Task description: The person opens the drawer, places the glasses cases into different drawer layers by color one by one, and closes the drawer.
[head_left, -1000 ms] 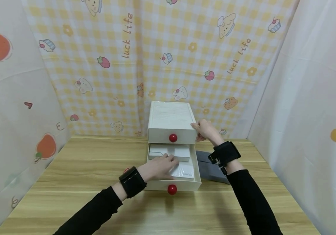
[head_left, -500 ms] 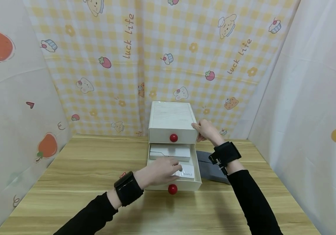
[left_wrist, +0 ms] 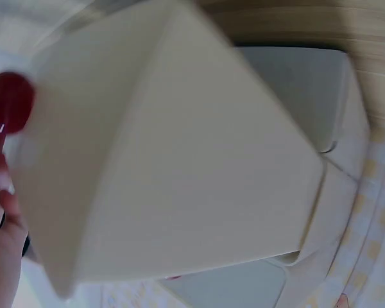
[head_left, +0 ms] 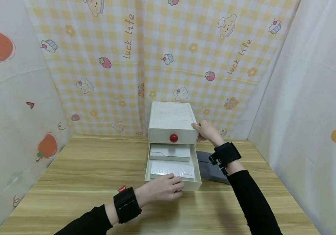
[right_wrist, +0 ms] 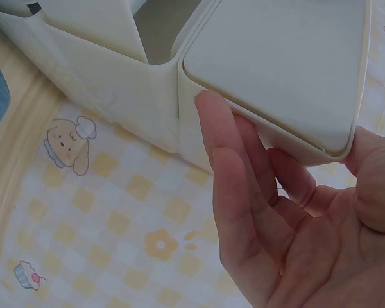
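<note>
A white two-tier drawer cabinet stands at the middle of the table, its upper drawer shut with a red knob. The lower drawer is pulled out and holds two white boxes. The front one, with small grey lettering, looks plastic-wrapped; a white box with a thin line lies behind it. My left hand is at the lower drawer's front, a fingertip against its red knob; its grip is partly cut off. My right hand holds the cabinet's upper right edge, thumb on top, fingers along the side.
A dark grey flat object lies on the wooden table right of the cabinet, partly behind the right forearm. A yellow checked curtain hangs behind, with white curtains at both sides.
My left hand has come out of the lower drawer, from over the front box, and down to the drawer's front. My right hand and the drawer have kept their places.
</note>
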`<state>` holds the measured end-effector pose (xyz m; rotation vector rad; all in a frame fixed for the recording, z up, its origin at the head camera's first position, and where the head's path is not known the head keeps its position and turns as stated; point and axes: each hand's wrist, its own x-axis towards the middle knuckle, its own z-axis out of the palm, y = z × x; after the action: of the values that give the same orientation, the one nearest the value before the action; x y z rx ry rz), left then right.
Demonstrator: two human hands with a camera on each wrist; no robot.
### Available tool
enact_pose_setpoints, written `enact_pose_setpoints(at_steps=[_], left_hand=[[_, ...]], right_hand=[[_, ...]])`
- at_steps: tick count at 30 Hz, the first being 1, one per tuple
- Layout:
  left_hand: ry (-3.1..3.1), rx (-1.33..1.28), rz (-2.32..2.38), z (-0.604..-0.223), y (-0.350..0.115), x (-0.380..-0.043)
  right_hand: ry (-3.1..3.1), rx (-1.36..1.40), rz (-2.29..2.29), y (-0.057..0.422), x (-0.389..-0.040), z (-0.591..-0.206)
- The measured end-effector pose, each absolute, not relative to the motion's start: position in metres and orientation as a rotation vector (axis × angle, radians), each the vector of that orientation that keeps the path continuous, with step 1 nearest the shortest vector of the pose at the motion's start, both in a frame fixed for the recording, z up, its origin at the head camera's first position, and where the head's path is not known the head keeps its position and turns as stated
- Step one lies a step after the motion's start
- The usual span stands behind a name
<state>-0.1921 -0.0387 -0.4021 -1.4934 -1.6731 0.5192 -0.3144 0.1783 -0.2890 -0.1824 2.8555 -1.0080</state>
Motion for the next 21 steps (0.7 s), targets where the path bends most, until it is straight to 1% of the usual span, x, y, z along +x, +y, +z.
enact_pose_setpoints(at_steps=[8,21], left_hand=[[-1.729,-1.484,0.583,-0.404,-0.04,-0.19],[-1.774,-1.476,0.478,-0.394,-0.04,-0.194]], right_hand=[[2.857,-0.2,-1.011,0.18,-0.314,-0.29],[2.855,-0.205,-1.01,0.179,-0.315,-0.292]])
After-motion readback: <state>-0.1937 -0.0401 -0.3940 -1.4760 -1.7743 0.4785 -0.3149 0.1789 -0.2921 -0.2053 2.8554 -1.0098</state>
